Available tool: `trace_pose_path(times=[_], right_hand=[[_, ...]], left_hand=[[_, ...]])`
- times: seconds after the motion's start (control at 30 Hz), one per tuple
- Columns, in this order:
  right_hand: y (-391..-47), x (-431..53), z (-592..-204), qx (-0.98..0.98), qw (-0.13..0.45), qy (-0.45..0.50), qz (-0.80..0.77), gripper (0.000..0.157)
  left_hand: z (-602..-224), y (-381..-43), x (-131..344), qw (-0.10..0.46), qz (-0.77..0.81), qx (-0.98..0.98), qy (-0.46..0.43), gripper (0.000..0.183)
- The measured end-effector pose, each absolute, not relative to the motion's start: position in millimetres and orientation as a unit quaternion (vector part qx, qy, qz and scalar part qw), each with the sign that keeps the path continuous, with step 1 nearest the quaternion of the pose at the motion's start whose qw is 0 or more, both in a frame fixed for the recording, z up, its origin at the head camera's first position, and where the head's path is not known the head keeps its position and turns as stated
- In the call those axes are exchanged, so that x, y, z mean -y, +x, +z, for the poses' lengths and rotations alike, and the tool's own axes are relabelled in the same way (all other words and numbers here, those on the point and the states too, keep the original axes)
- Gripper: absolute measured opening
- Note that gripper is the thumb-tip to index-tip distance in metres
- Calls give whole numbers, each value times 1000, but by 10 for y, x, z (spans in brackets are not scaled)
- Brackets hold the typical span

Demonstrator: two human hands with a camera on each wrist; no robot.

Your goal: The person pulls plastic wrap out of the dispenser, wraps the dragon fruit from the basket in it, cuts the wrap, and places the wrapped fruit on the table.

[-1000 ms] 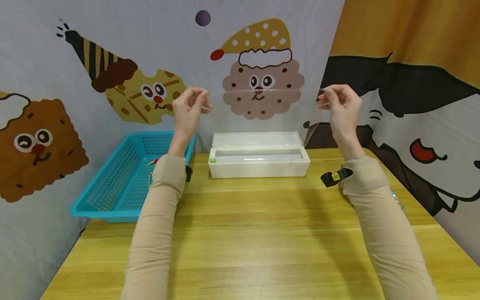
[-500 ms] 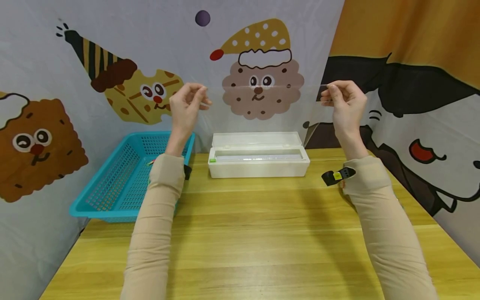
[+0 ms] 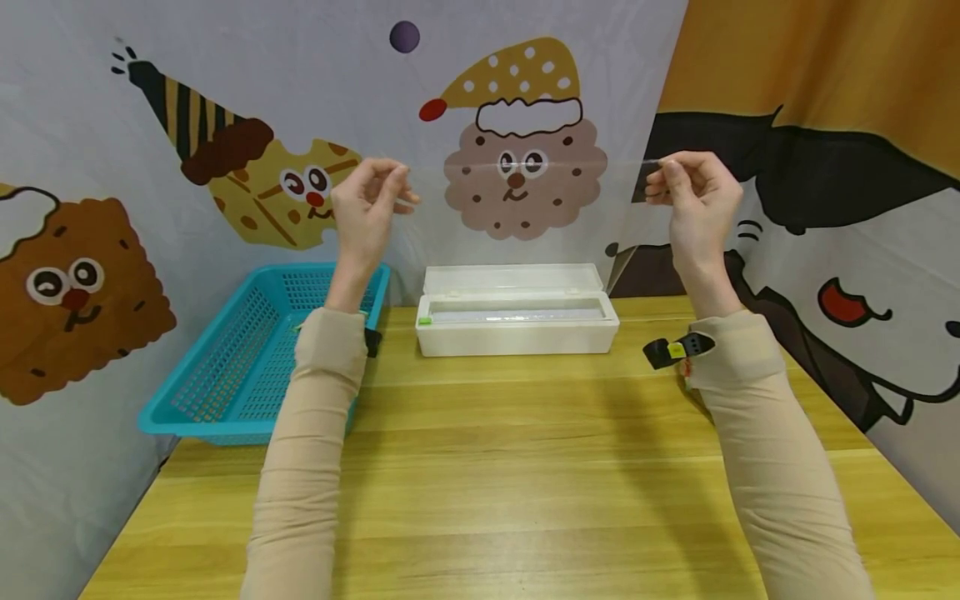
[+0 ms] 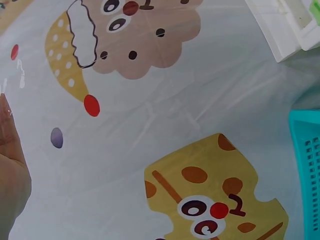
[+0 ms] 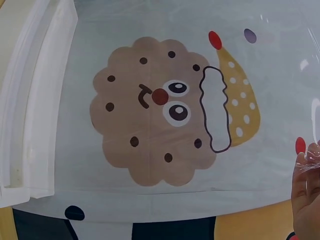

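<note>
A clear sheet of cling film [image 3: 525, 164] spans the space between my raised hands, its upper edge a faint line. My left hand [image 3: 367, 204] pinches its left corner between thumb and finger, while my right hand [image 3: 701, 200] pinches the right corner. In the right wrist view, wrinkled film [image 5: 309, 167] lies across the fingertips. Below and between the hands stands a white cling film dispenser [image 3: 517, 340], its lid [image 3: 517, 277] raised at the back and a green slider [image 3: 426, 321] at its left end. The film's lower part barely shows against the backdrop.
A turquoise perforated basket [image 3: 206, 427] stands at the left of the wooden table [image 3: 510, 467], partly behind the left forearm. Something small and mostly hidden lies behind the right sleeve [image 3: 757, 433]. A printed cartoon cloth [image 3: 390, 108] hangs behind the table.
Both hands have risen a little and moved slightly apart, and the film's upper edge has risen with them. The dispenser and basket have stayed put.
</note>
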State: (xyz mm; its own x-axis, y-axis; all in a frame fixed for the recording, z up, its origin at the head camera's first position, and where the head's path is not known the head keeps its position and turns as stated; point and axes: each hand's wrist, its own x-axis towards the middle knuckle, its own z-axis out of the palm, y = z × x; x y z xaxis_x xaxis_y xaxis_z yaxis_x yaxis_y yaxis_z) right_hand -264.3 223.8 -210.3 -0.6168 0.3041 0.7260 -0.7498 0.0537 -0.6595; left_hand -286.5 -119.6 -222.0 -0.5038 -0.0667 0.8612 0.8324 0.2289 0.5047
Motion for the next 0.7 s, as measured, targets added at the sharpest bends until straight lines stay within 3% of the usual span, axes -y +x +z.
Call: trace_pose_path(times=[0.7], right_hand=[[-2458,-2177,-1927,594,418,191,660,7]], left_hand=[[-2087,-2777,1211,438,-541,644,-317,19]])
